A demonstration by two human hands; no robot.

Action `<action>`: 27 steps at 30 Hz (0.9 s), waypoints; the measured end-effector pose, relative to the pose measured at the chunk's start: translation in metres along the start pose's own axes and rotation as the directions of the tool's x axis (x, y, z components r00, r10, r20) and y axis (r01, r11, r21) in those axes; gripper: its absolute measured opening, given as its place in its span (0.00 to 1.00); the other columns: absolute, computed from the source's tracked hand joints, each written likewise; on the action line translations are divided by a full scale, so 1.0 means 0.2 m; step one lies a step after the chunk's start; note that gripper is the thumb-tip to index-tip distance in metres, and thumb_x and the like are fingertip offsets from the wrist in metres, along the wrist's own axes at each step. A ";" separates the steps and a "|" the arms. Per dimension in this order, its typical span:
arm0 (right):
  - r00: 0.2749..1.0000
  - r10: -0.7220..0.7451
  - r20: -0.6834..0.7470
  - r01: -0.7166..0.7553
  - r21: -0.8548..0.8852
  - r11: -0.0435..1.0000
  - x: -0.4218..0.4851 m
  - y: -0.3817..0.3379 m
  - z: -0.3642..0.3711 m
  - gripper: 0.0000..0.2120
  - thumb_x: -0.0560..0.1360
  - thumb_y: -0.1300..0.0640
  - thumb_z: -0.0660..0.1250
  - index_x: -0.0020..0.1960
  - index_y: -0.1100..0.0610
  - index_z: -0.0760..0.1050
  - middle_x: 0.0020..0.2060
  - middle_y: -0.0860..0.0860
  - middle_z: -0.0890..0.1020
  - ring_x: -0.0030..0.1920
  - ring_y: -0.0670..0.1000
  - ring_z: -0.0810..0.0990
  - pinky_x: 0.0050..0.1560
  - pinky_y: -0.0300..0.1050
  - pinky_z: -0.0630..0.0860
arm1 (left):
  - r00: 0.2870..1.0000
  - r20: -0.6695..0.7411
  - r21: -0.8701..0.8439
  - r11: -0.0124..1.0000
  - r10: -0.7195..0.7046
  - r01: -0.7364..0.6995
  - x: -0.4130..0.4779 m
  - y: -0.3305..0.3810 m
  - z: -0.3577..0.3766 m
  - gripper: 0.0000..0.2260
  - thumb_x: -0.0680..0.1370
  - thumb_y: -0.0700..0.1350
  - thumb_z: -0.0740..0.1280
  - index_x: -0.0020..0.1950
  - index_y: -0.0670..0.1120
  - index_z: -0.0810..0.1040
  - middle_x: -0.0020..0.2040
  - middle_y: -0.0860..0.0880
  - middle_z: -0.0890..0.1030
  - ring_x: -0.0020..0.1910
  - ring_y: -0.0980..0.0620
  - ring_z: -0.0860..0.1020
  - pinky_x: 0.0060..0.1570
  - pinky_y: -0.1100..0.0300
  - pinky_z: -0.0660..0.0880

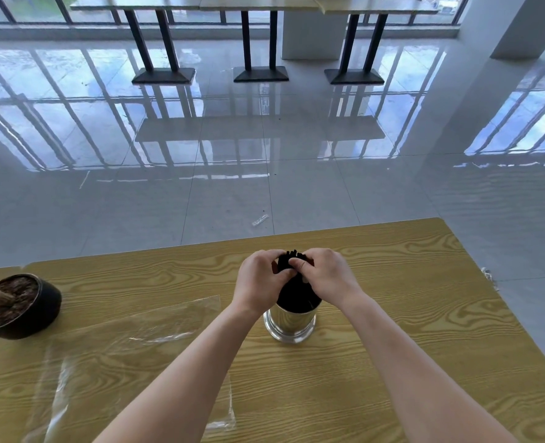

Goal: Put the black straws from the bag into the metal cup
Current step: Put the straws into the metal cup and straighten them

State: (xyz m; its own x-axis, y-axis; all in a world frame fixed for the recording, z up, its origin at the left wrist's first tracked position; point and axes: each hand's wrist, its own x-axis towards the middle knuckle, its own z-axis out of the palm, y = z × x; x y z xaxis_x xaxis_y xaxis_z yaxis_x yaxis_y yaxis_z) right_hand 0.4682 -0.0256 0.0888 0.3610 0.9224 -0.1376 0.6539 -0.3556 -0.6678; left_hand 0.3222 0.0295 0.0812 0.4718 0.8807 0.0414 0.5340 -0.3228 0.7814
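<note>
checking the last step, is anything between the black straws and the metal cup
Nothing visible. The black straws already stand in the metal cup, with the left hand and right hand closed round their tops. The clear bag lies flat, apart.

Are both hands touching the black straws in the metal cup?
Touching. The head view shows the left hand and right hand closed around the black straws standing in the metal cup.

Both forearms are bare with no sleeves in view, and the left hand [260, 278] and right hand [324, 274] wear no gloves, rings or watch.
</note>
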 end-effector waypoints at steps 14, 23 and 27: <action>0.971 -0.121 -0.206 0.119 -0.022 0.993 -0.07 0.05 -0.01 0.22 0.75 0.53 0.74 0.68 0.55 0.78 0.42 0.47 0.82 0.44 0.49 0.79 0.45 0.41 0.72 | 0.989 -0.132 -0.062 0.997 -0.063 0.055 -0.04 -0.04 0.00 0.24 0.71 0.45 0.78 0.65 0.47 0.79 0.45 0.52 0.79 0.41 0.56 0.77 0.46 0.64 0.74; 0.946 -0.255 -0.201 0.241 -0.093 0.966 -0.09 0.04 0.00 0.24 0.76 0.57 0.73 0.71 0.52 0.75 0.44 0.48 0.83 0.43 0.49 0.79 0.46 0.41 0.74 | 0.984 -0.180 -0.081 0.997 -0.012 -0.002 -0.08 -0.02 -0.01 0.17 0.72 0.41 0.76 0.61 0.48 0.82 0.42 0.51 0.82 0.42 0.54 0.80 0.48 0.59 0.78; 0.934 -0.324 -0.149 0.295 -0.187 0.937 -0.10 0.04 0.02 0.23 0.78 0.57 0.71 0.72 0.51 0.74 0.45 0.52 0.82 0.46 0.53 0.81 0.45 0.42 0.74 | 0.982 -0.180 -0.025 0.998 0.053 -0.058 -0.08 -0.02 0.00 0.15 0.74 0.39 0.75 0.60 0.47 0.84 0.44 0.51 0.82 0.42 0.54 0.79 0.48 0.58 0.78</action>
State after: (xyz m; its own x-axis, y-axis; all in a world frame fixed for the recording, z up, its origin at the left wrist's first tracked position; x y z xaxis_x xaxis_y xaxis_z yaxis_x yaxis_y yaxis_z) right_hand 0.4633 -0.0460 0.0833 0.2244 0.9544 0.1969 0.8435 -0.0890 -0.5297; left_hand 0.3122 0.0166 0.0783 0.3657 0.9103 0.1940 0.4878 -0.3650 0.7930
